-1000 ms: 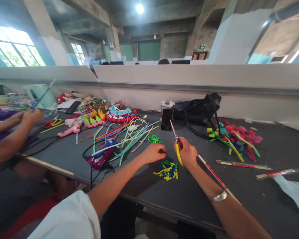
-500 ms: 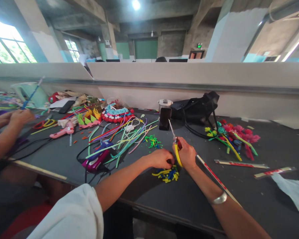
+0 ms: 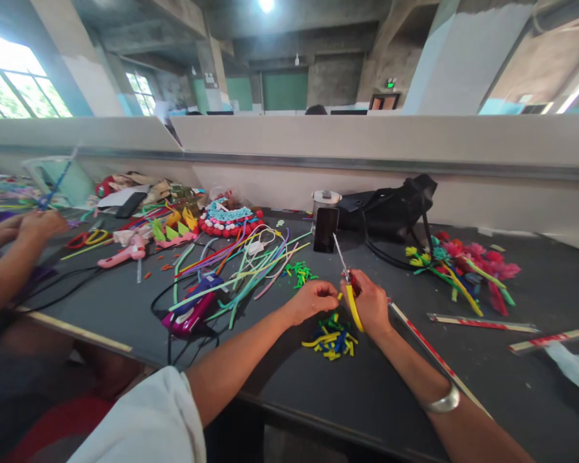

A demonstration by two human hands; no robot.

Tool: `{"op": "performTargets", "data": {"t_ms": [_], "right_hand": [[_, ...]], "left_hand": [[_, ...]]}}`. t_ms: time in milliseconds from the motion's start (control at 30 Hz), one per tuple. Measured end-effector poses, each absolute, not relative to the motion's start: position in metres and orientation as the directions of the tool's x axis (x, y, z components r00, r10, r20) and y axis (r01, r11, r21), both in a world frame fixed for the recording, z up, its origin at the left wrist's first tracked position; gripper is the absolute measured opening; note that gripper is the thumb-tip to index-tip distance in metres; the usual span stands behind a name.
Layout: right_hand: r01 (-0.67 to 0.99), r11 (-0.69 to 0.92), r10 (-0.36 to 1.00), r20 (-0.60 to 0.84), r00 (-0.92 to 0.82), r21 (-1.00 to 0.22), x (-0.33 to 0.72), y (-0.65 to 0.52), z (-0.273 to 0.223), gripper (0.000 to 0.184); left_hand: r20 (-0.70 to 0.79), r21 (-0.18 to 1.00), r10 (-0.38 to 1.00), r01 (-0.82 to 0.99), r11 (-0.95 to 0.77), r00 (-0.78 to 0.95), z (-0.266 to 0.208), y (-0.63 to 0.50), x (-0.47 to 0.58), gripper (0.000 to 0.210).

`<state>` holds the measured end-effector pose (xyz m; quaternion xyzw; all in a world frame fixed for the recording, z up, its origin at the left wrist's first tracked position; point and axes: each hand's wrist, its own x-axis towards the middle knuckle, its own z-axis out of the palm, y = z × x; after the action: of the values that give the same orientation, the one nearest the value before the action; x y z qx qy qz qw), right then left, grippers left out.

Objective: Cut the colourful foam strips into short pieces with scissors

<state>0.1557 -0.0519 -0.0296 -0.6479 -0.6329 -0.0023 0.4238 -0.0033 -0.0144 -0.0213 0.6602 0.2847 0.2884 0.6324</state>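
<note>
My right hand grips a pair of scissors with yellow and red handles, the blades pointing up and away from me. Close on its left, my left hand is closed in a pinch, and a small yellow pipe cleaner piece shows at its fingertips. Below both hands lies a pile of short yellow and blue pieces, with some green ones at its upper edge. A second pile, of green cut bits, sits just beyond my left hand.
Loose pipe cleaners, a purple glue gun and its cord lie left. Ahead stand a phone, a lidded cup and a black bag. Fluffy flowers lie right. A co-worker's hands work far left.
My left hand has lifted from the yellow and blue pile, now pinching a small yellow piece near the scissors. The pile is more spread out. The view has shifted slightly.
</note>
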Motion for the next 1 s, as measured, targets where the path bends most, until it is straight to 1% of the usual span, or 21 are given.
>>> {"op": "performTargets", "data": {"t_ms": [133,233,367,433,567,633,700,800,867,900,1000], "right_hand": [[0.809,0.192,0.831,0.531,0.168,-0.556,0.154,-0.054,-0.028,0.024],[0.769,0.225,0.834,0.527,0.167,-0.599,0.151,-0.057,-0.026,0.024],[0.656,0.298,0.821,0.537,0.194,-0.694,0.146,-0.059,-0.021,0.026],[0.626,0.307,0.821,0.533,0.207,-0.717,0.145,-0.06,-0.02,0.028],[0.638,0.332,0.823,0.544,0.162,-0.694,0.146,-0.058,-0.024,0.025],[0.645,0.35,0.819,0.557,0.142,-0.679,0.146,-0.057,-0.027,0.023],[0.653,0.358,0.799,0.581,0.156,-0.668,0.147,-0.056,-0.029,0.022],[0.675,0.333,0.752,0.617,0.231,-0.658,0.149,-0.056,-0.028,0.023],[0.677,0.304,0.724,0.625,0.293,-0.67,0.151,-0.055,-0.026,0.023],[0.668,0.29,0.714,0.62,0.326,-0.686,0.153,-0.054,-0.025,0.023],[0.618,0.248,0.703,0.577,0.415,-0.746,0.157,-0.052,-0.025,0.025]], "left_hand": [[0.054,0.998,0.787,-0.068,-0.015,0.615,-0.015,-0.013,-0.004,0.012],[0.063,0.992,0.799,-0.128,0.017,0.598,-0.013,-0.012,-0.004,0.011],[0.03,0.999,0.807,-0.049,-0.002,0.59,-0.02,-0.014,-0.001,0.011],[0.022,1.0,0.828,-0.001,-0.026,0.561,-0.024,-0.016,0.001,0.012],[0.043,0.996,0.86,0.05,-0.079,0.508,-0.029,-0.018,0.005,0.011],[0.045,0.994,0.859,0.065,-0.091,0.51,-0.03,-0.018,0.005,0.01],[0.025,0.996,0.845,0.063,-0.069,0.534,-0.03,-0.017,0.004,0.009],[-0.02,0.996,0.798,0.081,-0.036,0.603,-0.029,-0.018,0.002,0.009],[-0.01,0.986,0.747,0.131,-0.104,0.665,-0.027,-0.022,0.002,0.01],[0.028,0.972,0.718,0.149,-0.182,0.696,-0.024,-0.024,0.001,0.01],[0.257,0.865,0.627,0.115,-0.489,0.735,-0.015,-0.031,0.001,0.02]]}}
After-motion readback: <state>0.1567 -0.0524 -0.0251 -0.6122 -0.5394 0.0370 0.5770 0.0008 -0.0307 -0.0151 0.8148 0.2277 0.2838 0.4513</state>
